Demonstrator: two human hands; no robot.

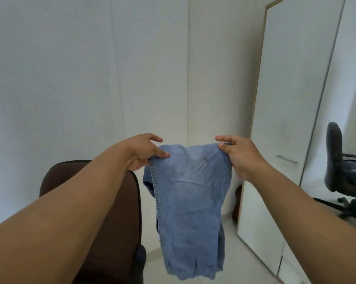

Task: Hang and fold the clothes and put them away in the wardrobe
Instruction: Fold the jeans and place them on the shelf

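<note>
Faded light-blue denim jeans [190, 201] hang folded in mid-air before a white wall, frayed hems lowest, a stitched seam down their left edge. Both arms reach forward: the left hand [144, 153] and right hand [239, 155] each pinch a top corner, above a brown fabric chair [119, 222].

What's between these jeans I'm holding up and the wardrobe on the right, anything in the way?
Nothing visible blocks the path. The left hand and right hand pinch the jeans in the air; only bare floor lies toward the wardrobe. Its door with the handle appears shut. The brown chair is on the other side.
</note>
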